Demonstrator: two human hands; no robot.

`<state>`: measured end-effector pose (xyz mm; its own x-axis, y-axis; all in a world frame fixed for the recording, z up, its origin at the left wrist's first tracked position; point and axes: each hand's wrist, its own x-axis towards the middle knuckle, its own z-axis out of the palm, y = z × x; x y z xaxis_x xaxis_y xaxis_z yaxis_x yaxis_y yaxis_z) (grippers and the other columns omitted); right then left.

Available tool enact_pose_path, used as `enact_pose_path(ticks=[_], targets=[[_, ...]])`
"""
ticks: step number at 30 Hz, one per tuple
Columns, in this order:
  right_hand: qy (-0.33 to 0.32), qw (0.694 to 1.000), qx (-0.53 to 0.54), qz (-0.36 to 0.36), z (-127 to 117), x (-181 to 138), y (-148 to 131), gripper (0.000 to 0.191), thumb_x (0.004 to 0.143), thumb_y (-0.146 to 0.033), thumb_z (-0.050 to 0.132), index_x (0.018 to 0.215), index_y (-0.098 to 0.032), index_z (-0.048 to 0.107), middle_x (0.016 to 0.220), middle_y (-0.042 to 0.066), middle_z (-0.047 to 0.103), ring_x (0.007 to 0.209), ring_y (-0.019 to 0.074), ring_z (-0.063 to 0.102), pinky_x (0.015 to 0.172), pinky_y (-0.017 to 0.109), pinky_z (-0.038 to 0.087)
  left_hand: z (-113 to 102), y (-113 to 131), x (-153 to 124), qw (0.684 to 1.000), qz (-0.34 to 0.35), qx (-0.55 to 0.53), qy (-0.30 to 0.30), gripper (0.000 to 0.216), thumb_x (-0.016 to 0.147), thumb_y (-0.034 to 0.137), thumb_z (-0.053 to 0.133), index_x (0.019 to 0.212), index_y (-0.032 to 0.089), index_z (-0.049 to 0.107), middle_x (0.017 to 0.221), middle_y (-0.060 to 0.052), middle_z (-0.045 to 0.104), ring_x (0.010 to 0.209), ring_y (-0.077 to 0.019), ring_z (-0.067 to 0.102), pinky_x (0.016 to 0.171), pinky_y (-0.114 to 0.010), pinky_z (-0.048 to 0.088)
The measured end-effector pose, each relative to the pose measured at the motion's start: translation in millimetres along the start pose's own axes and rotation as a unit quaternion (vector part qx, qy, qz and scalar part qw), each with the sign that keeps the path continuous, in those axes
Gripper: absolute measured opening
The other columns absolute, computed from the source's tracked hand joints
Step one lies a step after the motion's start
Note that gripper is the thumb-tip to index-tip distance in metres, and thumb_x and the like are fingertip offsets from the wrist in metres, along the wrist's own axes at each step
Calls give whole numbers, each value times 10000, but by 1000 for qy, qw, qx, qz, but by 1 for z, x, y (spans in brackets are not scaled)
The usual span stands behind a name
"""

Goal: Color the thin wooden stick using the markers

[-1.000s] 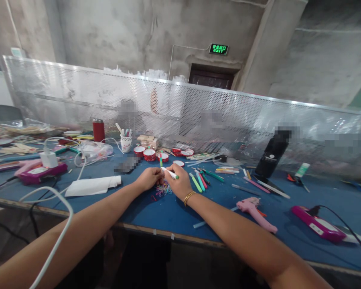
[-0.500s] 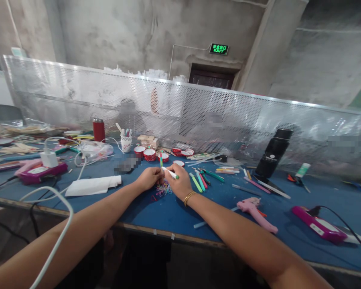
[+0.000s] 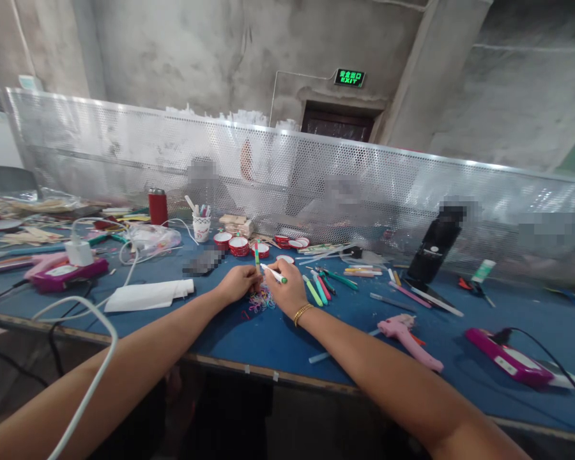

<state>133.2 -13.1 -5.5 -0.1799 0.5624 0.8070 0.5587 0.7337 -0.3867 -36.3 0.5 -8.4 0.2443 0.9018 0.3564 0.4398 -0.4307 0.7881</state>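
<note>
Pinched upright in my left hand is a thin flat stick, coloured red, yellow and green on its upper part. My right hand, with a gold bracelet at the wrist, grips a white marker with a green end. Its tip points left at the stick, very close beside it; whether they touch I cannot tell. Below both hands lies a small heap of colourful rubber bands. Several markers in green, teal and red rest just right of my right hand.
Red-and-white round tins stand behind my hands, near a patterned cup of pens. White paper lies left. To the right are a pink glue gun, a black bottle and a purple power strip. A white cable crosses my left forearm.
The marker in my right hand has shifted slightly to the right, its tip drawing back a little from the stick. My left hand keeps its hold on the stick, almost still.
</note>
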Motion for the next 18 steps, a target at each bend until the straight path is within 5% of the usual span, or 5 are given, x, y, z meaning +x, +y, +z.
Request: enact_pose_path(ticks=[18], targets=[[5, 999, -33, -29, -2, 1, -2, 124, 885, -291, 551, 794, -219, 593, 747, -7, 653, 747, 164, 575, 783, 294, 360, 0, 0, 0, 1000, 5, 1, 11, 280, 786, 383, 550, 603, 172, 554, 556, -1, 618, 502, -123, 531, 505, -228, 405]])
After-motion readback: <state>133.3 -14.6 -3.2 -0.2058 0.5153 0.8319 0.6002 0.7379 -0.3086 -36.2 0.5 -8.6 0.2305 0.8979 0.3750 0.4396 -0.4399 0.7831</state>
